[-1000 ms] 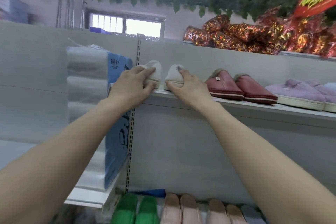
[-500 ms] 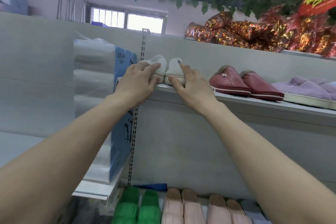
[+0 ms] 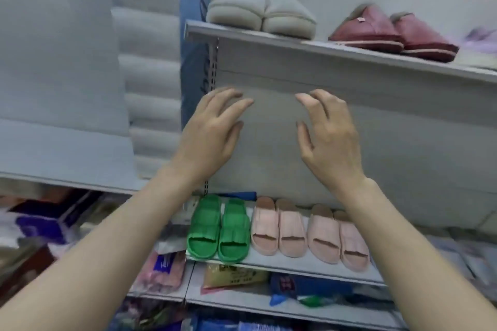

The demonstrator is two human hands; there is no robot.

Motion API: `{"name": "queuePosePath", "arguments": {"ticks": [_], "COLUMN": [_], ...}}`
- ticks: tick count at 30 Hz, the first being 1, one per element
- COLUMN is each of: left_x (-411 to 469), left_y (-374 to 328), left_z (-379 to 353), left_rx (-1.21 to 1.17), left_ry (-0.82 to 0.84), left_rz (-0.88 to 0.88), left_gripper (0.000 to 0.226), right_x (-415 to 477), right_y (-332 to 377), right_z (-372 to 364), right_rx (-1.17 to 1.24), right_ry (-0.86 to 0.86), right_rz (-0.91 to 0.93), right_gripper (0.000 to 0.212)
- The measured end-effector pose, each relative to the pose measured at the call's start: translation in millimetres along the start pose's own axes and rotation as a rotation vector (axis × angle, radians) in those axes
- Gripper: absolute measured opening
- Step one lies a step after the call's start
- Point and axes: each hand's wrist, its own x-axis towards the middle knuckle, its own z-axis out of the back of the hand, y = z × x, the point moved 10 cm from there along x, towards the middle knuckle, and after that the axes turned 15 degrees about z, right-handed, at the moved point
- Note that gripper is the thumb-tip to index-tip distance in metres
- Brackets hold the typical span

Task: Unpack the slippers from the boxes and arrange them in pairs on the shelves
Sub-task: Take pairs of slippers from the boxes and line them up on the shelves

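i see both hands empty and apart: left hand (image 3: 212, 137) and right hand (image 3: 330, 140) hang with fingers loosely spread before the grey back panel (image 3: 416, 148). the cream slippers (image 3: 261, 12) sit paired, touching, at the left end of the upper shelf (image 3: 322, 49), with the maroon slippers (image 3: 392, 32) near on their right. green slides (image 3: 219, 228) and pink slides (image 3: 309, 234) line the lower shelf (image 3: 295, 267).

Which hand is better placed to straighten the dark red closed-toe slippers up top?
Probably the right hand: open, empty, and nearer the dark red closed-toe slippers on the grey upper shelf; the left hand is below the cream plush slippers.
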Motion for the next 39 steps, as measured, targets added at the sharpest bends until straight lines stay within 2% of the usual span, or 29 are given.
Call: {"name": "queuePosePath", "arguments": {"ticks": [4,9,12,15,23,33,37,39], "left_x": [-112,-242,-289,-311,-310,-308,-294,-282], "left_y": [46,109,138,160,202,217,191,161], "left_z": [-58,-134,-169,-201,-267,-285,-285,-296], "left_rx": [-0.091,-0.05,0.029,0.117,0.28,0.278,0.247,0.167], "left_ry": [0.216,0.515,0.674,0.801,0.847,0.826,0.737,0.714], "left_rz": [0.176,0.426,0.53,0.582,0.556,0.501,0.416,0.359], "left_gripper": [0.043,0.054,0.066,0.077,0.099,0.088,0.078,0.073], "right_x": [-117,-244,-290,-307,-315,-317,-322,-338], "right_y": [33,85,108,118,121,115,57,10], "right_z": [-55,-149,-201,-249,-340,-354,-328,-324], "right_rx": [0.176,0.397,0.484,0.523,0.503,0.56,0.454,0.362], "right_ry": [0.177,0.534,0.736,0.854,0.946,0.898,0.728,0.764], "right_rz": [-0.195,-0.349,-0.389,-0.381,-0.319,-0.336,-0.419,-0.509], "right_gripper": [0.043,0.052,0.066,0.075,0.094,0.085,0.064,0.066]}}
